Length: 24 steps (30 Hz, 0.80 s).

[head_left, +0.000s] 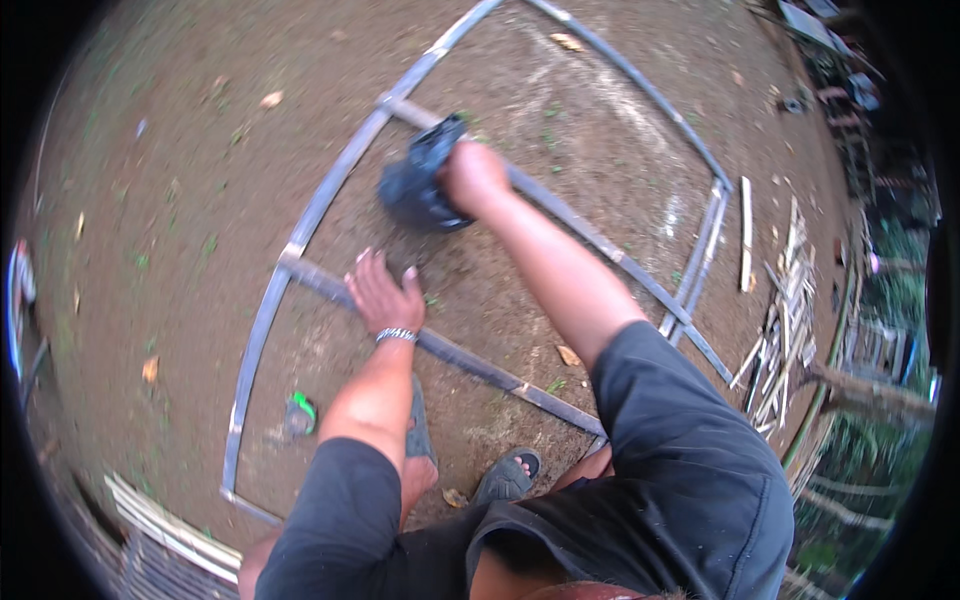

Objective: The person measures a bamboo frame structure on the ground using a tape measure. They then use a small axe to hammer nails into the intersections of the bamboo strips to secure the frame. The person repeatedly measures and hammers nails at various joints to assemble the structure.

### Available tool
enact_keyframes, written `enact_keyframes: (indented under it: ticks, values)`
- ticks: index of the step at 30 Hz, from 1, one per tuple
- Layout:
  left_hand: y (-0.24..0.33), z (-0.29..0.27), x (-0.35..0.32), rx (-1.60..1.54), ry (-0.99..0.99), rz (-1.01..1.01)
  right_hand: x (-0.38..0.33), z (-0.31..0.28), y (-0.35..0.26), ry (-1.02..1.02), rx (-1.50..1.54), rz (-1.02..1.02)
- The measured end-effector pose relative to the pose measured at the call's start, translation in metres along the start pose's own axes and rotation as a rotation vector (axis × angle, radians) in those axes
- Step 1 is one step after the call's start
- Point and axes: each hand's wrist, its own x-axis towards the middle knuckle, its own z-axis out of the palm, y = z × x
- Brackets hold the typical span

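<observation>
A long frame of dark grey wooden or bamboo strips (338,180) lies flat on the ground, with crossbars between its sides. My right hand (475,178) reaches forward, closed on a crumpled black plastic bag (422,188) beside the farther crossbar (565,216); motion blurs both, and whether the bag touches the strip I cannot tell. Fingers spread, my left hand (383,295) is at the nearer crossbar (470,364) and appears to rest on it. A metal-coloured bracelet circles that wrist.
My sandalled feet (505,478) are at the near crossbar. A small green-and-dark object (300,413) lies inside the frame at left. Loose split sticks (785,330) are heaped at right, beside a single pale strip (746,235). Pale poles (170,520) lie at lower left.
</observation>
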Motion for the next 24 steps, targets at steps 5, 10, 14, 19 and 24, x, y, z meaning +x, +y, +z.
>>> enact_keyframes:
  ticks: [5,10,14,19,24]
  values:
    - [0.000,0.005,-0.001,-0.068,0.003,-0.027,-0.038,-0.007,0.036,0.116,0.788,-0.236]
    - [-0.006,0.006,-0.008,-0.096,0.044,-0.032,-0.095,0.004,0.041,-0.016,1.160,-0.224]
    - [-0.003,0.009,-0.007,-0.208,0.147,0.008,-0.127,0.057,0.050,-0.154,1.178,-0.097]
    - [-0.006,0.004,-0.007,-0.262,0.149,-0.018,-0.117,0.144,0.071,-0.054,0.963,0.047]
    - [-0.011,0.002,-0.006,-0.234,0.113,0.020,-0.118,0.156,0.059,0.091,0.707,-0.075]
